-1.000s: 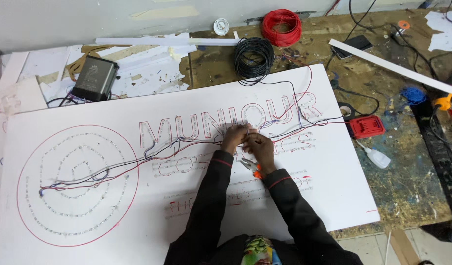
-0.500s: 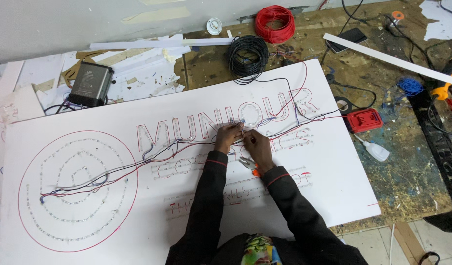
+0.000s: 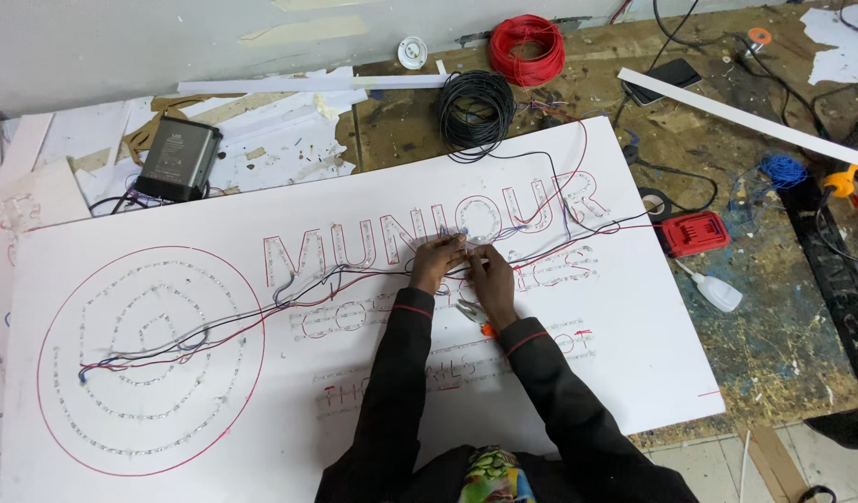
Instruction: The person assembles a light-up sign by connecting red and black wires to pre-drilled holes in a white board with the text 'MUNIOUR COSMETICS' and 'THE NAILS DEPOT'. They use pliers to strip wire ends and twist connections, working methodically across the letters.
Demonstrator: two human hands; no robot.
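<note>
While both hands meet over the middle of the white board (image 3: 634,354), I note the left hand (image 3: 435,264) and right hand (image 3: 490,279) are closed on the thin wires (image 3: 354,279) that run across the cut-out letters. Fingers pinch the strands where they bunch; what else lies in the grip I cannot tell. I judge the wires light, limp and springy, apt to slip, best held close to the joint being worked, not mid-span. Pliers (image 3: 476,317) with an orange handle lie just beside the right wrist. Black coil (image 3: 476,110) and red coil (image 3: 527,48) sit well apart, beyond the board.
</note>
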